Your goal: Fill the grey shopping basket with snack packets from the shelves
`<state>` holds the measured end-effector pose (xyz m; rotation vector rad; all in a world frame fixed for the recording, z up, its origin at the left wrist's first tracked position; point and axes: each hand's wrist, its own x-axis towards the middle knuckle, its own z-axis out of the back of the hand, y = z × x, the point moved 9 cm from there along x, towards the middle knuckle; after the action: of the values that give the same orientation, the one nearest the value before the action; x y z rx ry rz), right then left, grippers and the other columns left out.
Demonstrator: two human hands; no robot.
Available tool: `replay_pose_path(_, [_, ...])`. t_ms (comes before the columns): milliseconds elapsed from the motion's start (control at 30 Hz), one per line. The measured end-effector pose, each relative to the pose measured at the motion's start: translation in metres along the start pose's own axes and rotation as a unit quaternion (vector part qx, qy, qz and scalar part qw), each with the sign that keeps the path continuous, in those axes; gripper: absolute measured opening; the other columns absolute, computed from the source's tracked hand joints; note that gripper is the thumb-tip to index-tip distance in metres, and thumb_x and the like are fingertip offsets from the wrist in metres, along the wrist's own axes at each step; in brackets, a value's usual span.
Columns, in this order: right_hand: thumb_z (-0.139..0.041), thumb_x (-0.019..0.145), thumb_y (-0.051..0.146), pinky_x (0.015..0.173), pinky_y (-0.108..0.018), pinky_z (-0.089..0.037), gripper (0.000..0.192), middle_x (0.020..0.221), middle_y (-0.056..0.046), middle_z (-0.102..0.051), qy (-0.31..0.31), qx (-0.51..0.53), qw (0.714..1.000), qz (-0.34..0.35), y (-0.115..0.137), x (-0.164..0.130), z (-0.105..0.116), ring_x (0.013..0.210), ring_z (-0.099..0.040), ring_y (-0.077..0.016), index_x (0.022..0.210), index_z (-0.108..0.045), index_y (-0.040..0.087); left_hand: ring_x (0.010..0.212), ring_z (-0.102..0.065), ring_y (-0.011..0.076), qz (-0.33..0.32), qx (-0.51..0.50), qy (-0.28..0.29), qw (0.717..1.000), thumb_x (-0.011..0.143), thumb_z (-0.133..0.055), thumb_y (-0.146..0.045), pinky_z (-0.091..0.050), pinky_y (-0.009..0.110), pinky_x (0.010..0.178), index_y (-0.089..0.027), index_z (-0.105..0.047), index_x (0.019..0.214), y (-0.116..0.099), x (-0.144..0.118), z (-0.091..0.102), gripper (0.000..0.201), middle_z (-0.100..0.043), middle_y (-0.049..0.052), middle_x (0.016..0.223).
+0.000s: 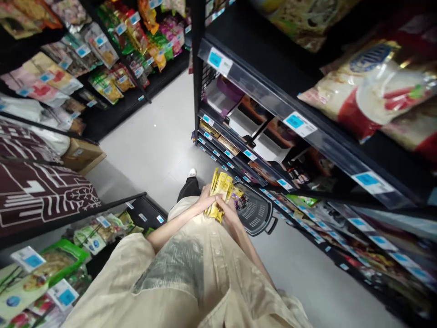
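Left hand (205, 198), right hand (228, 210) — fingers of both clamped on yellow packets (222, 184), held before the pale shirt (215, 248). Dark basket (262, 210) beside, right of packets — goods inside.

Your packets (223, 182) are yellow. Your shirt (215, 248) is beige, its grey patch (174, 264) streaked with paler strokes; your trousers (189, 189) are black, your shoe (192, 172) white. Basket (261, 205): dark grey. Floor (146, 136): light grey. Shelf (239, 38): black, bearing white-and-blue price tags (300, 124). Panel (44, 196) at your left: maroon, patterned with white lines.
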<state>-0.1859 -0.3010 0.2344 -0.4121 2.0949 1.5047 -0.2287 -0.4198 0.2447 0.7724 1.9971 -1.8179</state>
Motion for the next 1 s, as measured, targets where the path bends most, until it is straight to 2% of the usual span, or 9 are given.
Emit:
replay_pose_path(100, [-0.095, 0.062, 0.043, 0.09, -0.037, -0.062, 0.062, 0.099, -0.005, -0.08, 0.045, -0.01, 0.999, -0.025, 0.005, 0.016, -0.007, 0.098, -0.076, -0.027, 0.116, -0.072, 0.024, 0.142, -0.046, 0.0371, -0.031, 0.085, -0.009, 0.996, 0.075, -0.08, -0.042, -0.031, 0.051, 0.124, -0.022, -0.071, 0.116, -0.006, 0.009, 0.003, 0.047, -0.065, 0.013, 0.139])
replay_pose_path(200, [-0.098, 0.05, 0.036, 0.079, -0.032, -0.062, 0.073, 0.096, -0.003, -0.079, 0.066, -0.034, 0.996, -0.055, 0.012, 0.036, -0.013, 0.085, -0.075, -0.0236, 0.117, -0.071, 0.023, 0.151, -0.036, 0.0349, -0.06, 0.087, -0.012, 0.994, 0.084, -0.072, -0.052, -0.02, 0.051, 0.128, -0.023, -0.065, 0.135, -0.014, 0.021, 0.005, 0.059, -0.051, 0.013, 0.157])
replay_pose_path(300, [-0.098, 0.045, 0.027, 0.076, -0.031, -0.061, 0.076, 0.092, 0.0, -0.078, 0.073, -0.079, 0.992, -0.063, 0.028, 0.057, -0.021, 0.08, -0.074, -0.0219, 0.116, -0.071, 0.024, 0.151, -0.035, 0.0333, -0.073, 0.063, -0.045, 0.994, 0.092, -0.062, -0.056, -0.018, 0.049, 0.129, -0.022, -0.061, 0.142, -0.025, 0.038, 0.013, 0.059, -0.046, 0.014, 0.162])
replay_pose_path(400, [-0.096, 0.05, 0.026, 0.079, -0.034, -0.063, 0.073, 0.093, 0.0, -0.078, 0.088, -0.105, 0.987, -0.079, 0.045, 0.078, -0.033, 0.085, -0.076, -0.0242, 0.118, -0.07, 0.025, 0.149, -0.037, 0.033, -0.071, 0.046, -0.074, 0.994, 0.095, -0.061, -0.054, -0.019, 0.048, 0.128, -0.024, -0.061, 0.143, -0.04, 0.061, 0.022, 0.056, -0.044, 0.011, 0.163])
replay_pose_path(567, [-0.095, 0.048, 0.02, 0.085, -0.039, -0.065, 0.079, 0.101, -0.001, -0.079, 0.093, -0.142, 0.979, -0.114, 0.063, 0.117, -0.05, 0.094, -0.077, -0.0273, 0.121, -0.068, 0.027, 0.144, -0.04, 0.0349, -0.082, 0.071, -0.058, 0.992, 0.091, -0.067, -0.054, -0.022, 0.051, 0.127, -0.028, -0.06, 0.146, -0.057, 0.097, 0.039, 0.062, -0.045, 0.009, 0.161])
replay_pose_path(633, [-0.095, 0.047, 0.019, 0.085, -0.04, -0.065, 0.078, 0.099, -0.002, -0.079, 0.098, -0.171, 0.971, -0.132, 0.06, 0.132, -0.057, 0.096, -0.077, -0.029, 0.12, -0.068, 0.026, 0.141, -0.041, 0.0358, -0.074, 0.066, -0.063, 0.993, 0.088, -0.071, -0.054, -0.024, 0.052, 0.126, -0.027, -0.06, 0.148, -0.054, 0.107, 0.049, 0.067, -0.047, 0.01, 0.159])
replay_pose_path(733, [-0.096, 0.047, 0.025, 0.083, -0.04, -0.065, 0.074, 0.098, -0.004, -0.078, 0.107, -0.197, 0.96, -0.165, 0.048, 0.153, -0.066, 0.098, -0.076, -0.031, 0.116, -0.069, 0.025, 0.138, -0.043, 0.0359, -0.062, 0.026, -0.107, 0.992, 0.087, -0.074, -0.051, -0.024, 0.05, 0.126, -0.026, -0.061, 0.149, -0.047, 0.116, 0.065, 0.068, -0.048, 0.011, 0.158])
replay_pose_path(900, [-0.098, 0.044, 0.03, 0.087, -0.042, -0.065, 0.083, 0.106, -0.004, -0.077, 0.118, -0.189, 0.95, -0.219, 0.024, 0.189, -0.075, 0.104, -0.075, -0.0319, 0.12, -0.066, 0.027, 0.149, -0.036, 0.0331, -0.076, -0.025, -0.194, 0.978, 0.102, -0.051, -0.049, -0.015, 0.045, 0.13, -0.032, -0.068, 0.143, -0.044, 0.13, 0.092, 0.048, -0.044, 0.005, 0.163])
replay_pose_path(1000, [-0.099, 0.046, 0.034, 0.088, -0.044, -0.065, 0.083, 0.105, -0.004, -0.076, 0.153, -0.187, 0.938, -0.248, 0.011, 0.212, -0.084, 0.103, -0.075, -0.032, 0.122, -0.065, 0.028, 0.155, -0.031, 0.0316, -0.078, -0.071, -0.21, 0.972, 0.103, -0.051, -0.052, -0.011, 0.042, 0.132, -0.03, -0.072, 0.137, -0.04, 0.148, 0.104, 0.046, -0.045, 0.004, 0.163])
